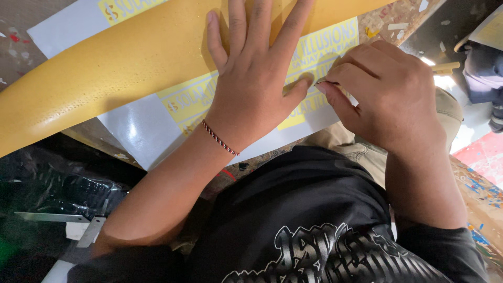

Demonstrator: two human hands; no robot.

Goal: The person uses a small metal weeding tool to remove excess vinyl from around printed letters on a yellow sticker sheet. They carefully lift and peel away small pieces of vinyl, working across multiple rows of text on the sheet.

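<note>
Bottom of frame: black printed shirt [314,230].
Centre: left hand [251,89], fingers spread, pressing flat on white backing sheet with yellow vinyl lettering [194,99].
Centre right: right hand [382,94], fingertips pinched on thin dark pick-like tool [320,82] at sticker edge.
Sheet probably thin, floppy, tearable; best lifted by corner.
Upper left: curved yellow board [105,73].

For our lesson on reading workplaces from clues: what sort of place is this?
Probably a sign or sticker workshop: a yellow vinyl sticker sheet, a long yellow ruler, and a paint-flecked worktable under both hands.
</note>
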